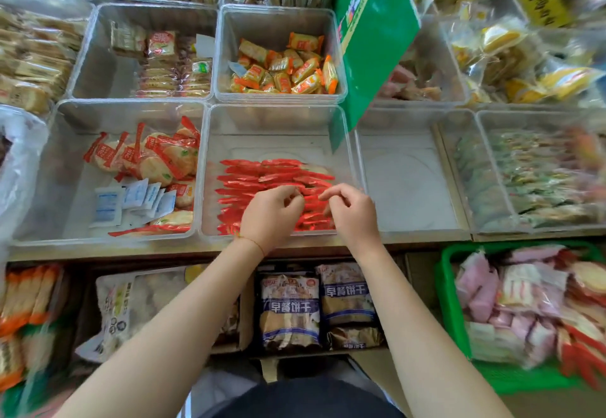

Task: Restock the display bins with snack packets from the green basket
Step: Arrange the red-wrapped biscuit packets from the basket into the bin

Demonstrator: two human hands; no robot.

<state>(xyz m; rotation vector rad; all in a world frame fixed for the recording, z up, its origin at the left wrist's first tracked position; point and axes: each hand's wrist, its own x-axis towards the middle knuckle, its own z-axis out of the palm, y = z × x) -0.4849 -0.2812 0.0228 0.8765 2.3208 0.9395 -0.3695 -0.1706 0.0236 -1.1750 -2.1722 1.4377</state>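
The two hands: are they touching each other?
Apart. The head view shows red packets through a gap between the left hand and right hand.

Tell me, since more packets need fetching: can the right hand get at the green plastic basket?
Probably yes: the right hand hovers over red packets, and the green plastic basket sits open-topped below-right, nothing between.

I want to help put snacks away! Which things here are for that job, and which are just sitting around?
For the job:
green basket with mixed packets
clear bin under both hands
red packets in that bin
left hand and right hand, fingers curled over the red packets

Just sitting around:
green sign
blue biscuit bags on the lower shelf
orange candies in the bin behind
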